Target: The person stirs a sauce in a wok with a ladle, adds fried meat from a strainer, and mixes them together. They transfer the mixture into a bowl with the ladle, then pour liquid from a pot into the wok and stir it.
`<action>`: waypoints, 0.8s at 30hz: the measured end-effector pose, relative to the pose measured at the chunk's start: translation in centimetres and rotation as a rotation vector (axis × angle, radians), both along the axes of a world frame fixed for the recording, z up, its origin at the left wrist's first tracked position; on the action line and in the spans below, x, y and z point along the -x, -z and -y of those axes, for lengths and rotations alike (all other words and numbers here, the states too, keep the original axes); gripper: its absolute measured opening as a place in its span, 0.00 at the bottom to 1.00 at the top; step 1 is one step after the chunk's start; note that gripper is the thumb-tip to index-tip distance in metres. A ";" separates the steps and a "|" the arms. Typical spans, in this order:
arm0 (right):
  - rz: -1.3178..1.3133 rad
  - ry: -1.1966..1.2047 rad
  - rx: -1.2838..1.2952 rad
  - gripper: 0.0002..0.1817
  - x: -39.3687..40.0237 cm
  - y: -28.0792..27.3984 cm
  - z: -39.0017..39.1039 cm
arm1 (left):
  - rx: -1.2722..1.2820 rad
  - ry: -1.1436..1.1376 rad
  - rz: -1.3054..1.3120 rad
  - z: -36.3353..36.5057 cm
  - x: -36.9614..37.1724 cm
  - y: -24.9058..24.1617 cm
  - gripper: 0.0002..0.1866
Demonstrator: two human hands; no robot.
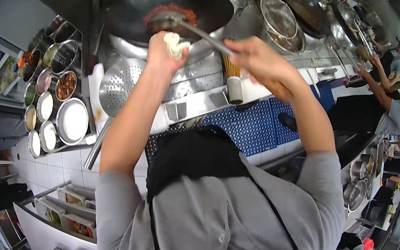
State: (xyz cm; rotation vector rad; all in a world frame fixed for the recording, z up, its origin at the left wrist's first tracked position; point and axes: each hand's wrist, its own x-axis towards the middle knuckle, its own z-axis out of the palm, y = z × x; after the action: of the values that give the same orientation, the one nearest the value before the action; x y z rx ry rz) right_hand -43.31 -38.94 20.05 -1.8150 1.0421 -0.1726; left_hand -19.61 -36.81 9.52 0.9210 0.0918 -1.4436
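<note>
A large dark wok (124, 14) stands at the top of the head view, with reddish food (187, 14) in its bottom. My right hand (259, 62) is wrapped round the handle of a long metal ladle (207, 37), whose wooden end sticks out below the palm. The ladle's bowl rests in the wok among the red food. At the wok's near rim, my left hand (161, 55) is closed on a folded whitish cloth (175, 45). Whether the cloth grips the rim itself is hidden. A perforated skimmer (124, 82) lies just left of my left forearm.
Metal containers of ingredients and a pot of white contents (73, 121) stand at left. A bamboo brush (233, 76) sits below the wok. Wire strainers (279, 17) and another wok (304, 6) are at right. Co-workers (399, 113) stand at far right.
</note>
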 end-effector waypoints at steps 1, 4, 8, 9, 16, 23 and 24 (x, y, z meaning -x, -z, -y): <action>0.011 -0.047 0.016 0.26 -1.0 1.5 1.7 | -0.040 -0.053 0.013 0.8 0.0 1.0 0.08; -0.091 -0.005 0.273 0.27 -3.1 5.1 2.8 | 0.128 -0.154 0.056 0.1 0.6 7.0 0.06; -0.110 0.001 0.097 0.27 0.5 0.0 0.6 | 0.016 0.052 -0.008 -5.9 3.5 0.6 0.07; -0.052 -0.056 0.081 0.27 0.5 -0.7 1.0 | 0.069 0.033 -0.067 -5.4 3.2 0.2 0.07; -0.169 0.023 0.412 0.27 -4.4 6.3 3.9 | 0.055 -0.162 -0.047 0.5 2.5 6.7 0.04; 0.199 0.224 0.161 0.29 -1.0 2.7 -1.5 | 0.002 -0.208 -0.041 -0.5 1.2 3.0 0.06; 0.216 0.228 0.170 0.30 -1.7 2.3 -1.3 | -0.017 -0.196 -0.046 1.5 0.2 3.7 0.07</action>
State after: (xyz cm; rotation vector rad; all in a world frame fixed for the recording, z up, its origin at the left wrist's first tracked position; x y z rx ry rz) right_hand -41.61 -37.63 17.71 -1.7771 1.1035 -0.5977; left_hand -19.83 -38.30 5.81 0.8679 0.2226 -1.2841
